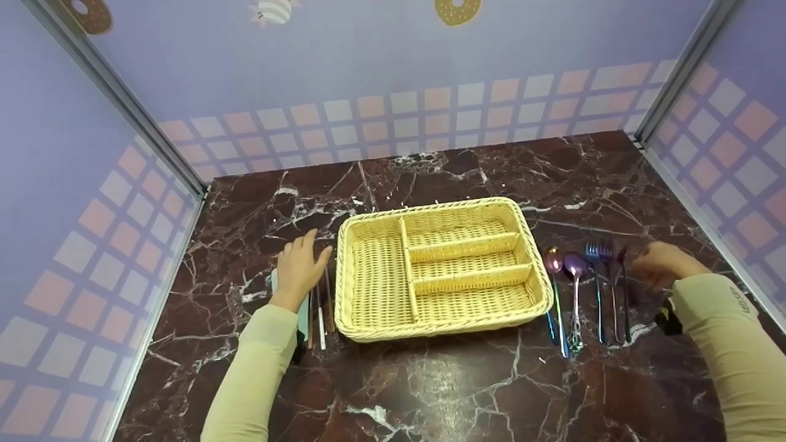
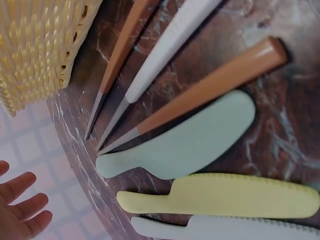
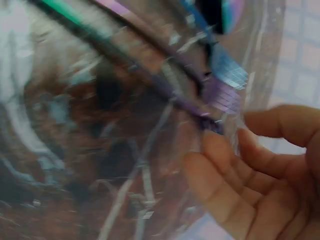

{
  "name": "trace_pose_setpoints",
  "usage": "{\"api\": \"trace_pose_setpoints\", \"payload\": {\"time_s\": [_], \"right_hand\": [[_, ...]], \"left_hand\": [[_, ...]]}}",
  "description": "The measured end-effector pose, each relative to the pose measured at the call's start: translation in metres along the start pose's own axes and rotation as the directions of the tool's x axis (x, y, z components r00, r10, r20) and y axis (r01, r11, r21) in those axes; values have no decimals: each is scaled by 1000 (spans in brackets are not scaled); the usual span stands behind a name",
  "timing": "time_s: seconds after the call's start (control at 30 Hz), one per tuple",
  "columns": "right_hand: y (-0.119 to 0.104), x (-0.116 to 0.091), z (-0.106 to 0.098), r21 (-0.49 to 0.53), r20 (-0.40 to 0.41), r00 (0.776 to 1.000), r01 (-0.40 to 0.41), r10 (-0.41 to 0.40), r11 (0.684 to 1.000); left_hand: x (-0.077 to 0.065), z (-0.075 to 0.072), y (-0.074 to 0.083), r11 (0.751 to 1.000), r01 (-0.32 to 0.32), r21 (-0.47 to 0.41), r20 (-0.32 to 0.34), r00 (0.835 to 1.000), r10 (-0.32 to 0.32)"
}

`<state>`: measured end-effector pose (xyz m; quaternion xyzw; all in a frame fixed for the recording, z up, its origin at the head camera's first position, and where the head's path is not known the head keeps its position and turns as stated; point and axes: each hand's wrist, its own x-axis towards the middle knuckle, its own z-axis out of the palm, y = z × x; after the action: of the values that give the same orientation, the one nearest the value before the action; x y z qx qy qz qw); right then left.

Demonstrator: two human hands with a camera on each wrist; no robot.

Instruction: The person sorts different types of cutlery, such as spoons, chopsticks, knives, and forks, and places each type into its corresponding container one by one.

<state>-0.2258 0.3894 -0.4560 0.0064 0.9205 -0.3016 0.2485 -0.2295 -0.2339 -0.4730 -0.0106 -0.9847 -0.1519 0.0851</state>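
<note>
My left hand point(image 1: 299, 270) hovers with spread fingers left of a woven basket point(image 1: 376, 331). Below it, the left wrist view shows brown and white chopsticks point(image 2: 165, 55) with metal tips, and a green plastic knife point(image 2: 200, 137), a yellow one point(image 2: 240, 195) and a white one point(image 2: 220, 227). On the right, my right hand point(image 1: 666, 264) is blurred, its fingers loosely bent beside a dark fork point(image 1: 624, 288). In the right wrist view a gap shows between thumb and fingers; contact with the fork cannot be told. A purple fork point(image 1: 606, 250) and a blue fork point(image 1: 592, 250) lie alongside.
Two spoons, one pinkish gold point(image 1: 553, 261) and one purple point(image 1: 575, 264), lie between basket and forks. The basket has one long compartment at left and three shorter ones at right. Lilac walls point(image 1: 393, 55) enclose the marbled table point(image 1: 430, 393) at the back and sides.
</note>
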Motion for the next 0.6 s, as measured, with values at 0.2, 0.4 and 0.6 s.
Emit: {"api": "trace_pose_setpoints", "payload": {"time_s": [0.2, 0.4, 0.6], "right_hand": [[14, 1, 10, 181, 186, 976, -150, 116, 972], [21, 3, 17, 250, 202, 967, -202, 153, 947], [20, 1, 20, 264, 277, 945, -250, 175, 931]], "left_hand": [[2, 3, 4, 999, -37, -9, -6, 999, 36], [1, 4, 3, 999, -37, -11, -14, 999, 37], [0, 5, 0, 999, -37, -20, -14, 999, 37]]}}
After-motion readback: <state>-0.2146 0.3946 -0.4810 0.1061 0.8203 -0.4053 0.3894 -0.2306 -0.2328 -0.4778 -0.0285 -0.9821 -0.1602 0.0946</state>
